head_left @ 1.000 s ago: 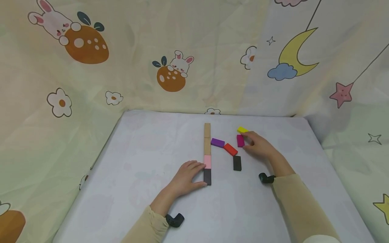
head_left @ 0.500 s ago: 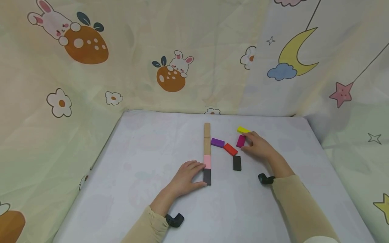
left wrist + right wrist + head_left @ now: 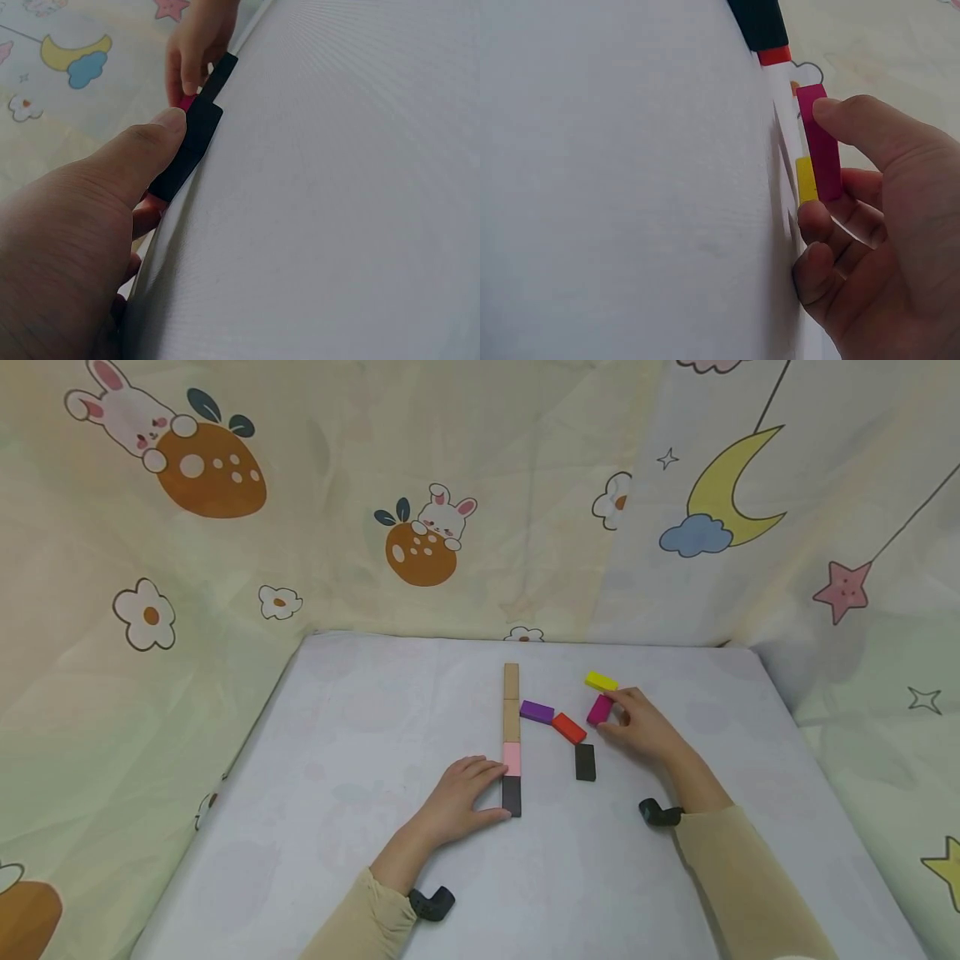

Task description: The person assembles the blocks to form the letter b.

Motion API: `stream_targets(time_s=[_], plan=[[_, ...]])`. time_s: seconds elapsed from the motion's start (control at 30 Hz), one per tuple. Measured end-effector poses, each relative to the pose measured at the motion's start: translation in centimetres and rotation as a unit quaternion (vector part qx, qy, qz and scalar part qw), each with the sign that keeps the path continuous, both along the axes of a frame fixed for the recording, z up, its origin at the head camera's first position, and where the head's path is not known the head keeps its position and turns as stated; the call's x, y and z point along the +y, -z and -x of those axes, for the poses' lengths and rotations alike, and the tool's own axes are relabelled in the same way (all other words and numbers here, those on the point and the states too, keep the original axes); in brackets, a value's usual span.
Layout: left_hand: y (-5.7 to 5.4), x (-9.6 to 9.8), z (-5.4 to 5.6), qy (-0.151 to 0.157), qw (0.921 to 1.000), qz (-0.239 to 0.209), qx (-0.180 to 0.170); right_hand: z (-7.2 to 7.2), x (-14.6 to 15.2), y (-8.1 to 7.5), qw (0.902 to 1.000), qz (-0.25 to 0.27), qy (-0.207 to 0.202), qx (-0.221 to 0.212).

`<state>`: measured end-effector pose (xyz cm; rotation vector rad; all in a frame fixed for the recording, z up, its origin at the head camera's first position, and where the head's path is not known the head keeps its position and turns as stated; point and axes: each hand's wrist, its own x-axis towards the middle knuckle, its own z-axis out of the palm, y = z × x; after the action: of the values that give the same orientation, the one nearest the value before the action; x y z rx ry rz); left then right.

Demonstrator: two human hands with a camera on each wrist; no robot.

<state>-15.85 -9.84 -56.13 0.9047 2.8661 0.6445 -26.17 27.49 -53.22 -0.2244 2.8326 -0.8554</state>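
Note:
In the head view, a straight row runs away from me: a black block (image 3: 512, 797), a pink block (image 3: 512, 759) and two plain wooden blocks (image 3: 512, 702). My left hand (image 3: 461, 797) rests beside its near end, thumb against the black block and fingertips at the pink one. My right hand (image 3: 641, 724) pinches a magenta block (image 3: 599, 709) between thumb and fingers. It is tilted on the table, just nearer than a yellow block (image 3: 601, 681). In the right wrist view the thumb presses the magenta block (image 3: 821, 142), and the yellow block (image 3: 805, 180) lies behind it.
A purple block (image 3: 537, 712) touches the row's right side. From it a red block (image 3: 569, 728) and a second black block (image 3: 585, 762) curve toward me. The white table (image 3: 360, 718) ends at a printed cloth backdrop (image 3: 315, 527).
My right hand has turned the magenta block from nearly straight to slanted and shifted it slightly right. The fingers have come off the yellow block, which now shows more. My left hand has stayed put.

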Motion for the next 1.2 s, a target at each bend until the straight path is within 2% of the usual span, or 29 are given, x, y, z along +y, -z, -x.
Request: stream_targets(time_s=[0.27,0.57,0.77,1.2], plan=[[0.0,0.0,0.0,0.000,1.0000,-0.006,0.004,-1.8,-0.1,-0.1,0.9993,0.029,-0.007,0.025],[0.0,0.0,-0.1,0.002,1.0000,-0.003,0.009,-5.1,-1.1,-0.6,0.9977,0.065,0.012,0.010],[0.1,0.0,0.0,0.002,0.9999,-0.002,0.013,-7.2,-2.1,-0.8,0.9963,0.086,0.008,0.003],[0.3,0.0,0.1,-0.003,1.0000,0.002,0.006,-11.2,-4.2,-0.7,0.9960,0.086,-0.011,0.020]])
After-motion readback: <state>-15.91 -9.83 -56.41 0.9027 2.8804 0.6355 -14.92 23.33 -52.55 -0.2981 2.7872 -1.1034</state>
